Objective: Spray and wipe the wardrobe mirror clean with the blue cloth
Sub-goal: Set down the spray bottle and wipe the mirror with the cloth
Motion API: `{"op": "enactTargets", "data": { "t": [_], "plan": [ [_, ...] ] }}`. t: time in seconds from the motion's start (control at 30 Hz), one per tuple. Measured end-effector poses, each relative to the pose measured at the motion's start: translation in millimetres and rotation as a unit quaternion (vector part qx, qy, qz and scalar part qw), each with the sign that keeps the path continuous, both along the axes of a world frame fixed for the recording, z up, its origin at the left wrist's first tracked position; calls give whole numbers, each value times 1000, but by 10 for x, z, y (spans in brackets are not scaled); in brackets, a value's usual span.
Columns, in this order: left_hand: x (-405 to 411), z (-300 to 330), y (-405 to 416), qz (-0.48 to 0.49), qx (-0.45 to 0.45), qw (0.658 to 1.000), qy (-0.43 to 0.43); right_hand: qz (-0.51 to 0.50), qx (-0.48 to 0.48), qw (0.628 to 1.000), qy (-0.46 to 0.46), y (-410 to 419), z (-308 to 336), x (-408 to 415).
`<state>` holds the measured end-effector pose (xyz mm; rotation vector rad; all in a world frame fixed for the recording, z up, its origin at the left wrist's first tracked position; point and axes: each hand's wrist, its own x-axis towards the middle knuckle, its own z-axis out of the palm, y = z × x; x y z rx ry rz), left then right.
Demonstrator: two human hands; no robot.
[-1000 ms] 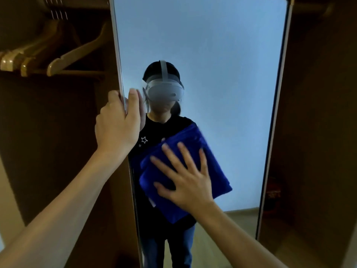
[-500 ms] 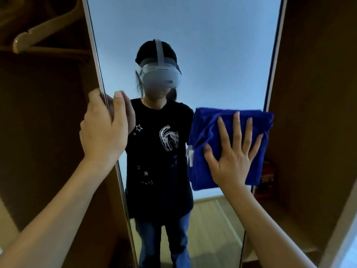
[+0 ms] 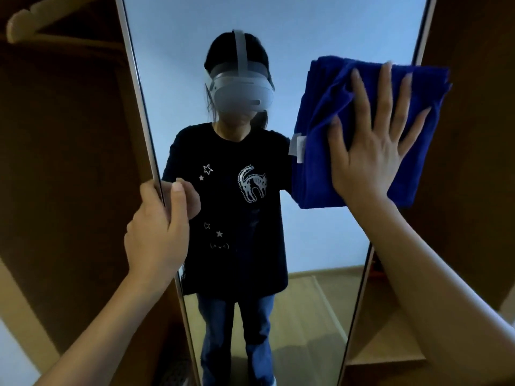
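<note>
The tall wardrobe mirror [image 3: 306, 37] fills the middle of the view and reflects a person in a headset. A folded blue cloth [image 3: 320, 168] lies flat against the glass at the mirror's upper right edge. My right hand [image 3: 370, 146] presses on it with the fingers spread and straight. My left hand [image 3: 157, 232] grips the mirror's left metal edge [image 3: 139, 107] at mid height, thumb on the glass side and fingers wrapped behind. No spray bottle is in view.
Dark brown wardrobe panels flank the mirror on both sides. A wooden hanger [image 3: 25, 23] hangs at the upper left inside the wardrobe. A wooden shelf [image 3: 390, 344] sits low on the right.
My right hand has swept the cloth from the mirror's lower middle up and right to its upper right edge. My left hand keeps its grip on the left edge.
</note>
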<state>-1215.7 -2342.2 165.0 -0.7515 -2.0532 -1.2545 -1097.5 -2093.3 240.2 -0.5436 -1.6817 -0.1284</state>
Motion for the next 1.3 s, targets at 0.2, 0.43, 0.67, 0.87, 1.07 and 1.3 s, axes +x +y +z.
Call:
{"op": "enactTargets", "data": {
  "t": [0.2,0.43,0.67,0.87,1.07,1.3],
  "plan": [
    [1,-233,12,5,-12,1000,4,13,-10,999,-36,-71,-1249,-39],
    [51,-356,27,6,1,1000,3,34,-16,986,-161,-74,-2695,132],
    [65,-471,30,7,3,1000,6,50,-28,995,-84,-42,-1513,87],
    [36,-759,43,42,-10,998,-35,5,-19,999,-28,-56,-1262,-9],
    [62,-1224,55,84,-52,994,-50,46,32,988,-145,-7,-2931,98],
    [95,-1307,114,118,-47,991,-51,66,-26,981,-180,-84,-3646,185]
  ]
}}
